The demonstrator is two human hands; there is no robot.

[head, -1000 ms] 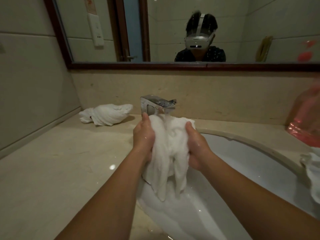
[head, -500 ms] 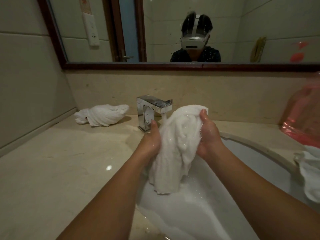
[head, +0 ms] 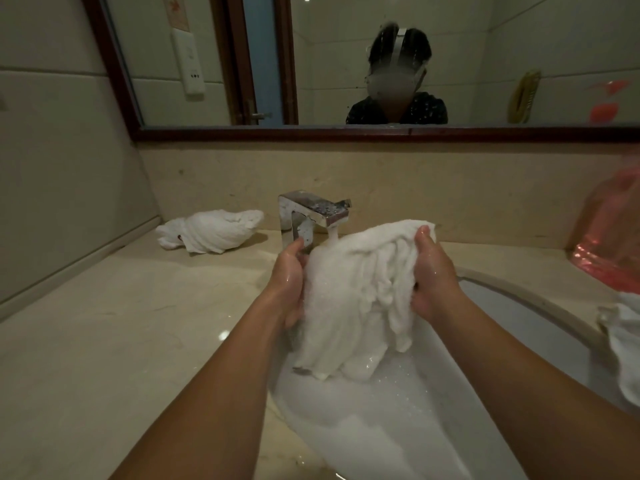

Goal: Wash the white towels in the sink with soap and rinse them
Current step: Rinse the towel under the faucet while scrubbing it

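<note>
Both hands hold one wet white towel (head: 360, 299) above the sink (head: 519, 341), directly under the tap (head: 313, 211). The left hand (head: 289, 282) grips the towel's left edge, its fingers curled into the cloth and mostly hidden by it, the thumb pointing up toward the tap body. The right hand (head: 433, 275) grips the right edge higher up, fingertips buried in a bunched fold at the top and the thumb lying against the near side of the fabric. Between the two sets of fingers the towel bulges in a gathered hump; below them it hangs in loose pleats, its lowest folds reaching the foamy water in the basin (contact with the water surface looks likely but is hard to confirm). A thin stream of water (head: 334, 237) falls from the spout onto the cloth just right of the left thumb. Well to the left of the left hand, a second towel (head: 211, 230) lies twisted on the counter (head: 104, 341) near the wall. To the right of the right hand, another white cloth (head: 623, 348) lies at the sink's far rim, below a pink plastic bag (head: 613, 237). A mirror (head: 346, 64) hangs above the backsplash.
</note>
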